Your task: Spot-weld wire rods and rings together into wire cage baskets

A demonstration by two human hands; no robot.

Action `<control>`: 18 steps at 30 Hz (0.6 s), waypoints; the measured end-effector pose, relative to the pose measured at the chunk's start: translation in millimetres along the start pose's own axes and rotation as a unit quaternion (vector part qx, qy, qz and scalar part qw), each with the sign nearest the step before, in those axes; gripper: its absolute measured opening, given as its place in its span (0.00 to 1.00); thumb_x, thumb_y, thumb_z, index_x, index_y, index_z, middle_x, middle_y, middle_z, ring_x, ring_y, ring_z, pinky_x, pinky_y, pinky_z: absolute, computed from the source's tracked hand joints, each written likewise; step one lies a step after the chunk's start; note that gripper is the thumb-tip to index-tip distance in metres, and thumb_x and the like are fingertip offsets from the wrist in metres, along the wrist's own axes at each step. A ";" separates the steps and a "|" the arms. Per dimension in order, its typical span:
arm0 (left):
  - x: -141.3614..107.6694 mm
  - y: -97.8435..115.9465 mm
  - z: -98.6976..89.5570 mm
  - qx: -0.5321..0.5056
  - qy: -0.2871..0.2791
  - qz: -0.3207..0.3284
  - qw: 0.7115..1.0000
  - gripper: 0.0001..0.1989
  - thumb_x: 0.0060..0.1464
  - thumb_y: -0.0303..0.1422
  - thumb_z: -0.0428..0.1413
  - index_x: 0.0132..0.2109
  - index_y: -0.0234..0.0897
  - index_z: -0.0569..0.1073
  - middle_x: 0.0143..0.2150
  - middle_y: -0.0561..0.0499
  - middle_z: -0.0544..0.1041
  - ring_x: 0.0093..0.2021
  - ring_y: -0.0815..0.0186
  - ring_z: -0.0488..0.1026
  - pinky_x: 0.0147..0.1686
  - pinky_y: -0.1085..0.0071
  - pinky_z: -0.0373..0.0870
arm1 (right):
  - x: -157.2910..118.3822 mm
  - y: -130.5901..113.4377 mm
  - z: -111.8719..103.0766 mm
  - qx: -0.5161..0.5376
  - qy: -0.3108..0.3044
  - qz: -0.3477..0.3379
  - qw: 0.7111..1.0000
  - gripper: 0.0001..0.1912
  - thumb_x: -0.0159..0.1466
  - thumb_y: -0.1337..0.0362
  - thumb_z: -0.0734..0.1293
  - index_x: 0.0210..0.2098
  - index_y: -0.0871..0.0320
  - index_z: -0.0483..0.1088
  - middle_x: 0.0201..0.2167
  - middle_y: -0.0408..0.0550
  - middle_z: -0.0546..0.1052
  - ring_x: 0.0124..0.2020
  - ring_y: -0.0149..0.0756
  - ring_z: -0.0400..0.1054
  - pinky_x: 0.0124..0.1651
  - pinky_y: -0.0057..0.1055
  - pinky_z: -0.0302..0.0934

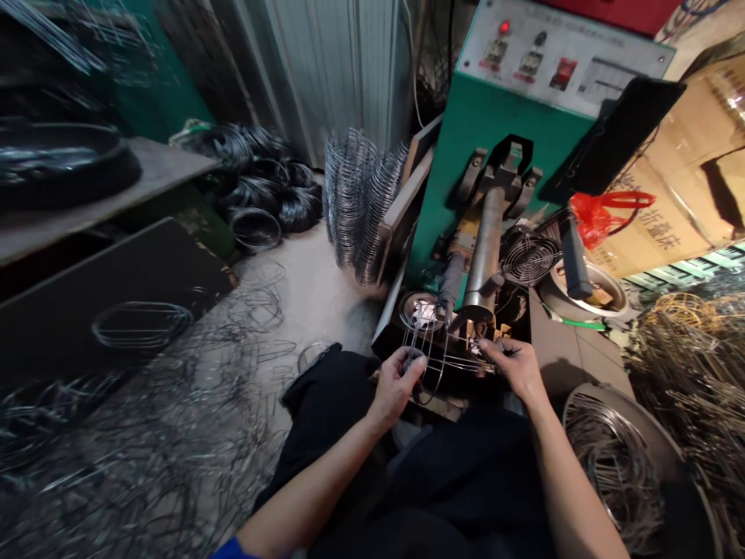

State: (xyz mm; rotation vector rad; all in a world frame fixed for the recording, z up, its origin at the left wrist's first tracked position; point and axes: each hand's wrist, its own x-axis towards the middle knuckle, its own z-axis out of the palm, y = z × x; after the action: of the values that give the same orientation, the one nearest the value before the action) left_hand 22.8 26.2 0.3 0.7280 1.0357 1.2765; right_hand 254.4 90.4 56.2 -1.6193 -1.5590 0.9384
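Between my hands, at the working end of a green spot welding machine (448, 128), is a wire frame (443, 361) of thin rods and a curved ring. My left hand (397, 380) pinches the frame's left side, thumb and fingers together. On the other side, my right hand (512, 363) has its thumb and fingertips closed at the frame's right end, close to the lower electrode; what sits between those fingertips is too small to make out. Above the frame hangs the thick metal cylinder (486, 248) of the machine.
Coiled wire rings (352, 198) stand stacked left of the machine. Loose wire frames (192, 450) cover the floor at left. A basin of wire rings (617, 458) is at lower right, beside piled rods (692, 373). A hammer (575, 260) rests on a round bowl (605, 287).
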 end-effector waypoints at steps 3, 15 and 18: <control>1.8 1.1 0.1 -0.010 -0.006 -0.012 1.000 0.21 0.53 0.49 0.64 0.39 0.36 0.71 0.25 0.58 0.66 0.19 0.72 0.65 0.17 0.77 0.65 | 0.7 -1.5 0.3 0.003 0.002 -0.002 1.000 0.34 0.52 0.37 0.73 0.15 0.56 0.56 0.14 0.39 0.56 0.20 0.27 0.49 0.24 0.28 0.47; 7.5 1.4 0.5 0.000 -0.007 -0.008 1.000 0.20 0.53 0.48 0.64 0.40 0.36 0.72 0.24 0.58 0.66 0.19 0.72 0.65 0.16 0.77 0.67 | 3.8 -1.9 -0.4 -0.005 0.007 -0.025 1.000 0.32 0.55 0.40 0.72 0.15 0.56 0.56 0.16 0.40 0.57 0.22 0.28 0.50 0.26 0.29 0.47; 6.5 2.8 1.1 -0.004 -0.005 -0.019 1.000 0.21 0.52 0.49 0.64 0.41 0.36 0.72 0.23 0.58 0.66 0.18 0.71 0.66 0.15 0.76 0.67 | 4.1 -0.1 0.2 -0.011 0.005 -0.025 1.000 0.32 0.55 0.40 0.72 0.15 0.57 0.57 0.16 0.40 0.58 0.22 0.29 0.51 0.27 0.29 0.49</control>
State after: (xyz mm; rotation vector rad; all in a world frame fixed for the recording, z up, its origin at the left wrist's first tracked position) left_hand 22.6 33.2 1.9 0.7055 1.0312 1.2424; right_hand 254.3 94.5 56.0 -1.5909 -1.5999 0.8890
